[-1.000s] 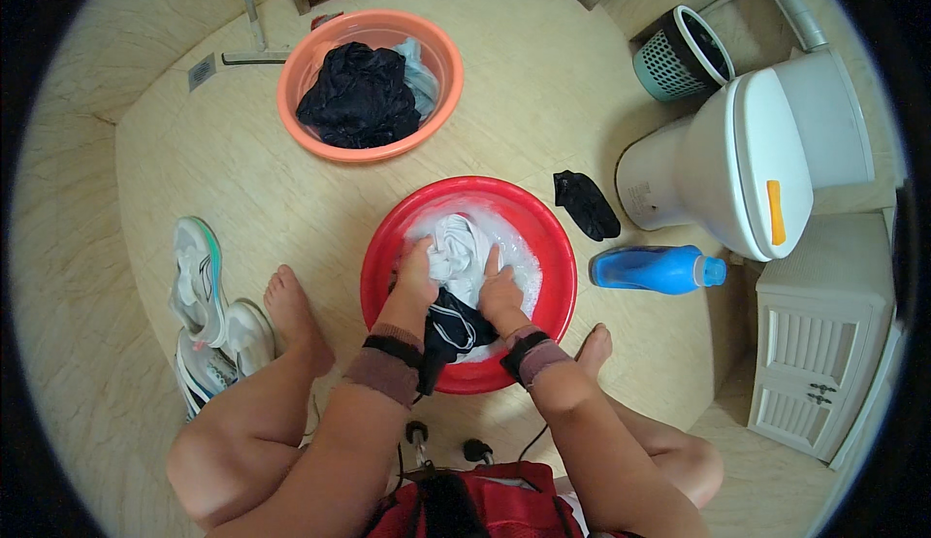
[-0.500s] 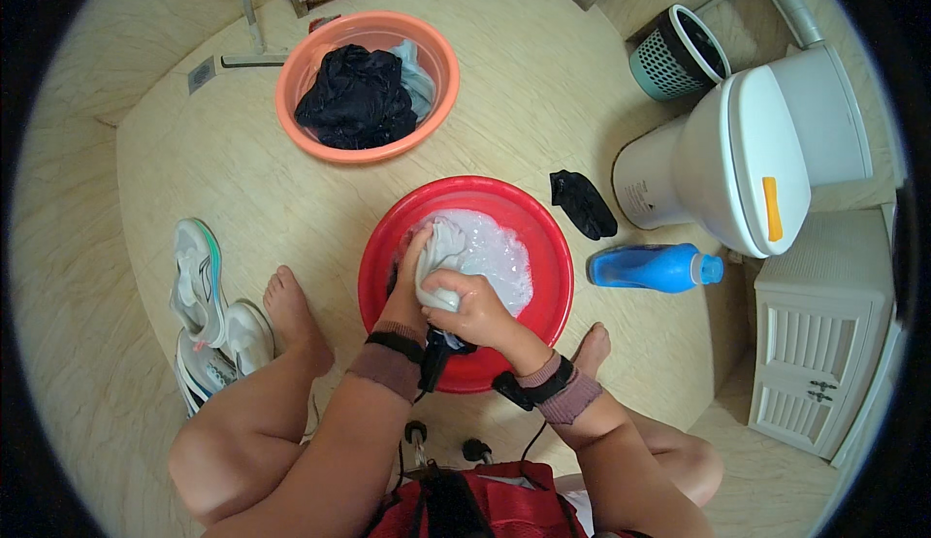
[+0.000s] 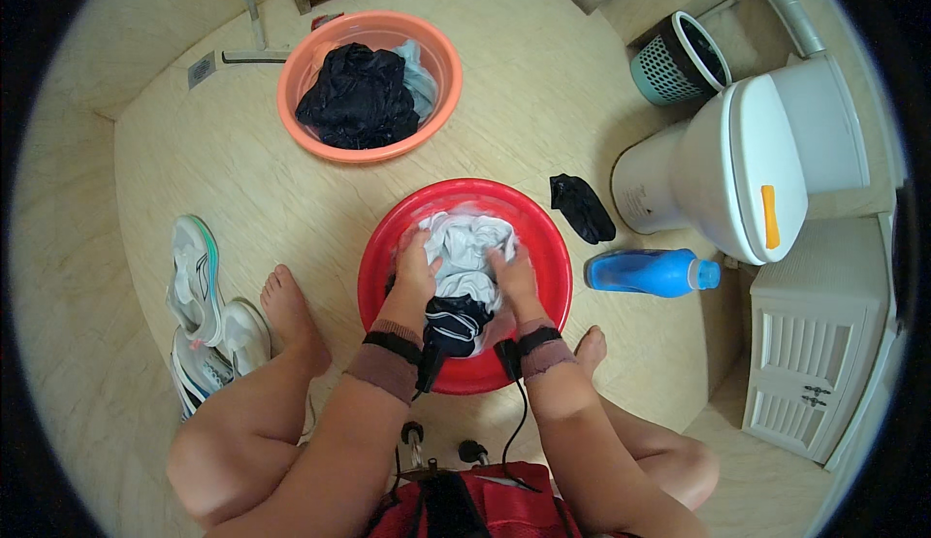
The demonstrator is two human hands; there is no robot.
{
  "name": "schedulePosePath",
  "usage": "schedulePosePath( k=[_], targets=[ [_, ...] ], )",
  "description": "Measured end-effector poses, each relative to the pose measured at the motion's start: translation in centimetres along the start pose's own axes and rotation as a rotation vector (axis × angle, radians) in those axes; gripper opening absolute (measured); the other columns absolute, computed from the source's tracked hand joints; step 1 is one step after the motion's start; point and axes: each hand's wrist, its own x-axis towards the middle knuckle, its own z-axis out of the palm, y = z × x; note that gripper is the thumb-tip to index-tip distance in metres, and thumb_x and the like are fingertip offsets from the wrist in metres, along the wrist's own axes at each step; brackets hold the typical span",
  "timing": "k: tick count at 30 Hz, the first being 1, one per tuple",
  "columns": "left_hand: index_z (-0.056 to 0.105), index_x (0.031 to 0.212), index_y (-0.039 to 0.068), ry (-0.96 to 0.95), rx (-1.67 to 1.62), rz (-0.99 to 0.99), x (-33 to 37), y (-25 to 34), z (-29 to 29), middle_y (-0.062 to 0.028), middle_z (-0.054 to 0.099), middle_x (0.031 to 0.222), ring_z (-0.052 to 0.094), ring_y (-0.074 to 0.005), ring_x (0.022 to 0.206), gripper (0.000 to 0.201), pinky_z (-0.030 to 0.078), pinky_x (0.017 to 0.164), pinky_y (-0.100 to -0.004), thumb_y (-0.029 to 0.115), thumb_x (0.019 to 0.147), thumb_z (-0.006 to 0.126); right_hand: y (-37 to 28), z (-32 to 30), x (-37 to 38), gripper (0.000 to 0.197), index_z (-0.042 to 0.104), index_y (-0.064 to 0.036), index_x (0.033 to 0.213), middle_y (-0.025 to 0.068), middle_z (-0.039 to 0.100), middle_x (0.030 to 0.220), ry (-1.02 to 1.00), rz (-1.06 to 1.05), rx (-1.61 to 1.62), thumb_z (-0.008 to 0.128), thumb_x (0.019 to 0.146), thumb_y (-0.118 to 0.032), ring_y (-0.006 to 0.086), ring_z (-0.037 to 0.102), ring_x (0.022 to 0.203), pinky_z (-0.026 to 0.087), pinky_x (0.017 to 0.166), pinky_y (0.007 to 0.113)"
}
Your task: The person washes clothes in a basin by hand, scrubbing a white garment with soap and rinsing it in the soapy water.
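Note:
Both my hands are inside a red basin (image 3: 555,286) on the floor between my feet. A wet white garment (image 3: 470,247) is spread between them over sudsy water. My left hand (image 3: 417,268) grips its left edge, and my right hand (image 3: 517,278) has hold of its right edge; some fingertips are hidden in the cloth. Closer to me, a dark cloth with white stripes (image 3: 456,325) lies bunched in the basin. Whether it belongs to the white garment I cannot tell.
An orange basin (image 3: 446,87) holding dark and pale blue clothes stands farther off. A black cloth (image 3: 582,208) and a blue bottle (image 3: 645,272) lie right of the red basin. Beyond are a toilet (image 3: 718,169), bin (image 3: 679,58) and white cabinet (image 3: 815,344); shoes (image 3: 199,286) sit left.
My right hand has moved away from my left, to the right side of the basin. The bunched white garment is now opened out, covering much of the suds, and the striped dark cloth shows more.

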Motion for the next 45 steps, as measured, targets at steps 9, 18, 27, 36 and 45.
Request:
schedulePosePath(
  k=[9,18,27,36,45],
  targets=[
    [0.043,0.133,0.016,-0.171,-0.138,-0.173,0.0,-1.1,0.2,-0.0057,0.047,0.134,0.043,-0.0248,0.123,0.049,0.032,0.102,-0.0550,0.038,0.090,0.053,-3.1,0.5,1.6,0.056,0.048,-0.0082,0.128,0.0246,0.062,0.111,-0.238,0.041,-0.028,0.064,0.077,-0.027,0.0372,0.061,0.102,0.048,0.088,0.041],
    [0.059,0.109,0.013,-0.334,-0.291,-0.196,-1.2,-0.1,-0.8,-0.0050,0.062,0.097,0.061,-0.0236,0.086,0.047,0.053,0.079,-0.0393,0.054,0.087,0.054,-12.3,-6.2,-9.0,0.025,0.062,-0.0051,0.092,0.0103,0.068,0.089,-0.605,-0.600,0.369,0.075,0.074,-0.015,0.0227,0.066,0.087,0.050,0.079,0.034],
    [0.058,0.119,0.013,-0.503,-0.257,-0.141,-1.3,-0.9,2.0,-0.0077,0.061,0.119,0.058,-0.0263,0.108,0.033,0.045,0.095,-0.0450,0.030,0.093,0.047,-5.2,-1.4,2.1,0.044,0.063,-0.0009,0.106,0.0246,0.066,0.094,-0.055,-0.008,0.201,0.067,0.081,-0.036,0.0347,0.066,0.089,0.051,0.077,0.041],
    [0.052,0.125,0.013,-0.050,0.213,0.117,0.2,-2.5,-0.8,-0.0074,0.051,0.131,0.044,-0.0253,0.123,0.046,0.036,0.100,-0.0519,0.040,0.088,0.057,1.0,0.9,-1.4,0.068,0.010,-0.0055,0.146,0.0320,0.056,0.117,-0.448,0.203,-0.453,0.041,0.089,-0.027,0.0434,0.058,0.107,0.044,0.094,0.045],
    [0.051,0.123,0.007,-0.292,-0.248,-0.142,-1.3,0.2,1.0,-0.0122,0.054,0.122,0.056,-0.0291,0.106,0.058,0.048,0.091,-0.0417,0.052,0.087,0.055,-10.5,-4.1,-6.4,0.030,0.062,-0.0068,0.104,0.0132,0.066,0.094,-0.495,-0.470,0.224,0.068,0.076,-0.014,0.0261,0.065,0.088,0.049,0.081,0.033]
  ],
)
